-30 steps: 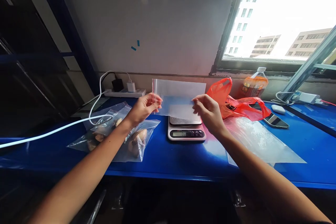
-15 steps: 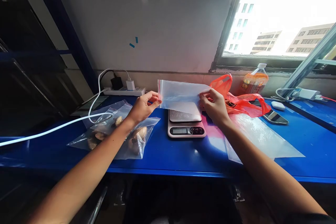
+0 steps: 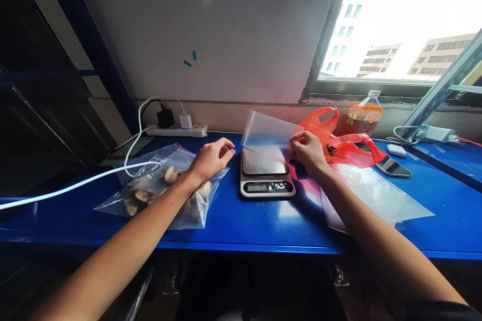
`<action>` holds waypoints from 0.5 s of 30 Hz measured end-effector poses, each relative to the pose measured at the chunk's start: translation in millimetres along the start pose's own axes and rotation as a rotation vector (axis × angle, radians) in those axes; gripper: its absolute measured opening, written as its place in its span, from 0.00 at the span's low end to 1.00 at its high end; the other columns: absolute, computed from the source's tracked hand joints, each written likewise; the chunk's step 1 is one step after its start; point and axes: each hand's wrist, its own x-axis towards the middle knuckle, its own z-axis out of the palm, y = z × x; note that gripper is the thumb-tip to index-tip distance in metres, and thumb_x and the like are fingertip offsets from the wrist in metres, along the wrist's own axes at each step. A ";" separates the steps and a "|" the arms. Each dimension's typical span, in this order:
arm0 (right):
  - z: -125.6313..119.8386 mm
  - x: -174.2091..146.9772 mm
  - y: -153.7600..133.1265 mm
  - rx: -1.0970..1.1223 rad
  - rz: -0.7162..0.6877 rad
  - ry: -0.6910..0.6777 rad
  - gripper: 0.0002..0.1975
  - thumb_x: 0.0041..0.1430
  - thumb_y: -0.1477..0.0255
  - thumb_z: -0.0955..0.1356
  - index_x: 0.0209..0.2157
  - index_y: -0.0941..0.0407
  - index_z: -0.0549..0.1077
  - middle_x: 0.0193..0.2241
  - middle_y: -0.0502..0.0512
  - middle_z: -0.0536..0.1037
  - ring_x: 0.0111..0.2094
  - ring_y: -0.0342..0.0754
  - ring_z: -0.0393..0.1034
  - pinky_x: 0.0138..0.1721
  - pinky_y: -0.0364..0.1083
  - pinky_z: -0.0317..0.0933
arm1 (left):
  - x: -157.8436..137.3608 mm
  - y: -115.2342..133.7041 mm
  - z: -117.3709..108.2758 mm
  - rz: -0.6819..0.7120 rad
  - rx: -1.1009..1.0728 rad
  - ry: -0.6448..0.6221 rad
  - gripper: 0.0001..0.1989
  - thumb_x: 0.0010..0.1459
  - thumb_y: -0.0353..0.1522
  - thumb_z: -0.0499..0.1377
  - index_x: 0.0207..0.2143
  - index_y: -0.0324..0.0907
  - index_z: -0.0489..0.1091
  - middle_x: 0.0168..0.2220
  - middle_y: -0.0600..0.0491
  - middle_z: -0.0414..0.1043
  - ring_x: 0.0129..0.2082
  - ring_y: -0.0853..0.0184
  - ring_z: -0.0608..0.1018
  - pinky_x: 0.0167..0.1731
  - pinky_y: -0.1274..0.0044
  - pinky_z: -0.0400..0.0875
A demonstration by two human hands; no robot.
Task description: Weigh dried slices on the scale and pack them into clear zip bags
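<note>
Blue tabletop (image 3: 233,225) surrounds scale (image 3: 267,173); right hand (image 3: 309,151) holds bag (image 3: 265,128) by edge.

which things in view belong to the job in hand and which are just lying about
Likely part of the job:
- clear bag, held in the right hand
- scale
- filled bags
- flat bags
- red bag, perhaps

Apparently just lying about:
- phone
- white case
- bottle
- power strip
</note>
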 end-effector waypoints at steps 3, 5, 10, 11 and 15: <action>4.5 -4.0 -3.3 0.017 -0.005 -0.052 0.06 0.47 0.73 0.66 0.31 0.58 0.68 0.23 0.49 0.70 0.18 0.41 0.67 0.17 0.40 0.63 | 1.7 -2.8 -1.6 -0.009 0.008 0.026 0.11 0.56 0.39 0.55 0.37 0.43 0.70 0.28 0.53 0.74 0.28 0.66 0.74 0.30 0.77 0.64; 8.4 -8.7 -6.4 0.020 -0.008 -0.086 0.06 0.47 0.73 0.66 0.30 0.58 0.68 0.22 0.49 0.69 0.18 0.41 0.67 0.17 0.40 0.63 | 2.6 -4.8 -2.0 -0.018 0.022 0.022 0.11 0.56 0.39 0.55 0.37 0.43 0.70 0.28 0.53 0.74 0.28 0.66 0.74 0.29 0.77 0.64; 17.1 -26.8 -19.4 0.032 0.006 -0.215 0.05 0.48 0.74 0.66 0.30 0.58 0.67 0.22 0.49 0.69 0.17 0.41 0.68 0.16 0.40 0.63 | 4.6 -8.2 -3.7 -0.065 0.042 0.039 0.12 0.57 0.41 0.55 0.39 0.44 0.70 0.29 0.52 0.75 0.29 0.64 0.75 0.30 0.76 0.63; 17.7 -30.1 -23.4 0.041 0.012 -0.254 0.05 0.49 0.73 0.66 0.31 0.58 0.67 0.23 0.49 0.69 0.18 0.42 0.68 0.16 0.40 0.63 | 4.8 -8.5 -4.3 -0.079 0.036 0.050 0.13 0.57 0.41 0.55 0.40 0.44 0.69 0.30 0.52 0.75 0.29 0.63 0.75 0.30 0.76 0.64; 10.8 -34.3 -40.9 0.149 -0.040 -0.242 0.05 0.52 0.71 0.65 0.32 0.57 0.66 0.24 0.48 0.69 0.18 0.41 0.68 0.17 0.40 0.64 | 3.0 -6.8 -6.4 -0.129 -0.020 0.170 0.18 0.59 0.40 0.53 0.48 0.39 0.65 0.35 0.47 0.75 0.35 0.61 0.76 0.36 0.73 0.66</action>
